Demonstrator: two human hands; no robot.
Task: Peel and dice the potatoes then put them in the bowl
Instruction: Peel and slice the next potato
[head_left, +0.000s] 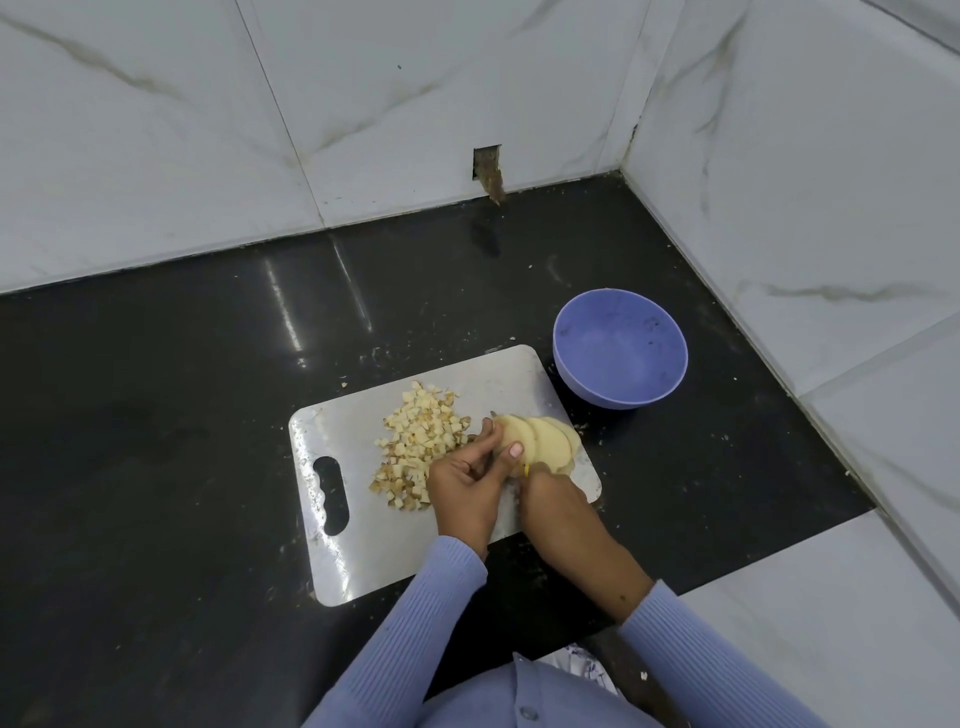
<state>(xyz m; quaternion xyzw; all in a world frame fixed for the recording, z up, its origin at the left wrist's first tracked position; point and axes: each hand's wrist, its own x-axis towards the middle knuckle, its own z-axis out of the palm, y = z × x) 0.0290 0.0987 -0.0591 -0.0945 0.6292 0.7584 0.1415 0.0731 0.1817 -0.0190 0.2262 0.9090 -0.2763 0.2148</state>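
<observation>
A pale peeled potato (545, 441), cut into overlapping round slices, lies at the right end of a grey cutting board (363, 545). My left hand (467, 483) presses on the slices, thumb on top. My right hand (550, 499) is closed around a knife whose yellow handle (525, 470) barely shows; the blade is hidden between my hands. A heap of small potato cubes (415, 441), some browned, sits on the board just left of my left hand. A purple bowl (621, 348) stands past the board's right corner, with nothing in it.
The board lies on a dark polished counter (182, 415) in a corner of white marble-tiled walls (831, 208). A small broken hole (488, 171) shows in the back wall. Scraps speckle the counter around the board.
</observation>
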